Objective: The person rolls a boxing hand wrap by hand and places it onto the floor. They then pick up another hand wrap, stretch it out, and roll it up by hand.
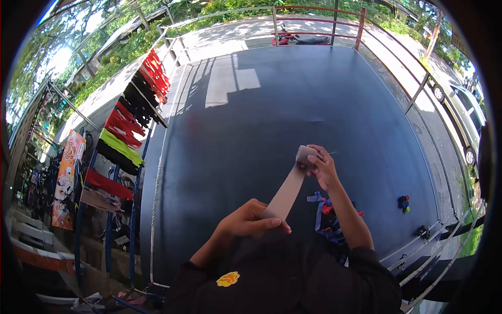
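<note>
A pale beige hand wrap point(288, 192) is stretched in a flat strip between my two hands, over the dark mat. Its rolled end sits in my right hand point(323, 168), whose fingers and thumb close around the roll. The loose end of the strip is pinched by my left hand point(250, 220), lower and nearer my body, with the thumb laid over the cloth. Part of the left fingers is hidden beneath the wrap.
I am in a roped ring with a dark mat point(251, 131). Blue and red gear point(327, 222) lies by my right forearm, and a small dark item point(403, 203) farther right. Clothes point(123, 133) hang at left. A motorcycle point(300, 40) and a car point(465, 112) stand outside.
</note>
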